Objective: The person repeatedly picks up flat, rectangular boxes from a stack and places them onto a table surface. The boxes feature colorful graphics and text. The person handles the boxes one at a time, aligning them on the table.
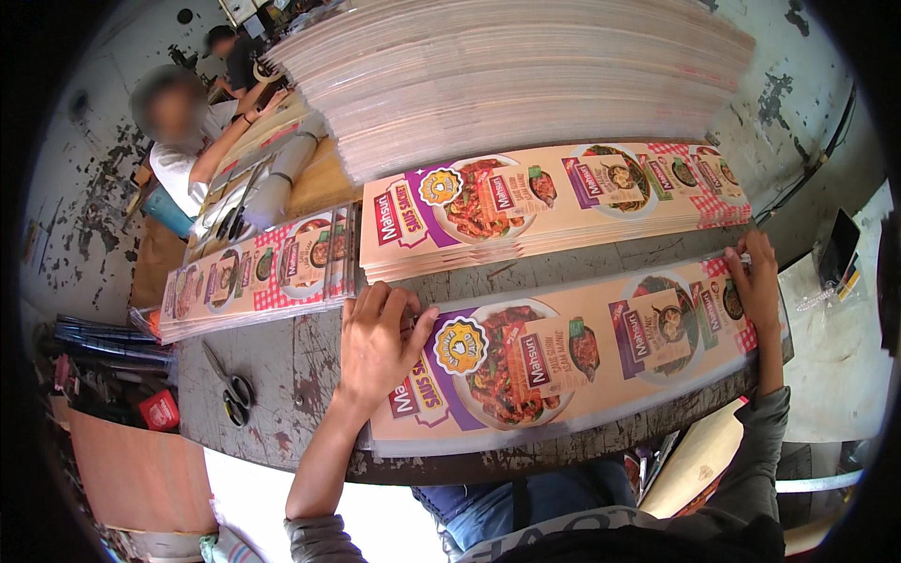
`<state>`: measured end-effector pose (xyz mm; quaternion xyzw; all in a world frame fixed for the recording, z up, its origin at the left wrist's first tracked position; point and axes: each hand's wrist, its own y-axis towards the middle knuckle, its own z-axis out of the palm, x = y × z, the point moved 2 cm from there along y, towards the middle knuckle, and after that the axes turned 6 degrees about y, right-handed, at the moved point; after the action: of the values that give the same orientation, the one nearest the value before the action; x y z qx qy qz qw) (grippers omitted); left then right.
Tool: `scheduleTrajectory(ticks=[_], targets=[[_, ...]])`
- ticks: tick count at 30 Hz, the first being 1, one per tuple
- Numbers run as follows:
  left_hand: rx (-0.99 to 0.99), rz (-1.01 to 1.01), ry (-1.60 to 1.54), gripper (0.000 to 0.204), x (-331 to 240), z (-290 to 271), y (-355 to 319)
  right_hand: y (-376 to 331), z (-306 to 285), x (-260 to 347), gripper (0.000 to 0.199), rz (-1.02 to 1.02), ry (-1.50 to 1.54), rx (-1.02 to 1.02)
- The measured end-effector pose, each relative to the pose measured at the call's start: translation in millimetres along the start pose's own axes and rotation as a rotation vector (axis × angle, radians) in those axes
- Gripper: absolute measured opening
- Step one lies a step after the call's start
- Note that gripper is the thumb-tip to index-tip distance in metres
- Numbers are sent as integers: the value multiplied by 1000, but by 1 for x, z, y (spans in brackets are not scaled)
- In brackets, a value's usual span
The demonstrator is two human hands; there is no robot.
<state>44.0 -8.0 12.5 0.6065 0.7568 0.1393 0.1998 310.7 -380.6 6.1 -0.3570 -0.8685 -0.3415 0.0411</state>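
In front of me on the dark worn table lies a long printed food banner (601,347) in a clear plastic sleeve. My left hand (377,333) holds its upper left corner, fingers curled and thumb along the edge. At the upper right end, my right hand (756,281) is closed on the same banner. Just beyond lies a stack of matching banners (563,220), peach with purple and red-checked parts. A second stack of banners (267,272) in plastic sits to the left.
Black-handled scissors (233,392) lie on the table (291,389) at left. A tall pile of flat sheets (526,84) rises at the back. Rolled clear plastic (286,169) rests on a wooden surface, where a person in white (178,159) works; another person (235,64) is farther back.
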Motion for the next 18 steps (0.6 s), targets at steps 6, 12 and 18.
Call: scheduleTrajectory(ticks=[6, 12, 18], targets=[[145, 127, -112, 38, -6, -4, 0, 0, -1, 4, 21, -10, 48, 40], [187, 212, -85, 49, -10, -9, 1, 1, -4, 9, 30, -40, 93, 40], [161, 228, -58, 48, -11, -9, 1, -1, -4, 5, 32, -43, 176, 102]])
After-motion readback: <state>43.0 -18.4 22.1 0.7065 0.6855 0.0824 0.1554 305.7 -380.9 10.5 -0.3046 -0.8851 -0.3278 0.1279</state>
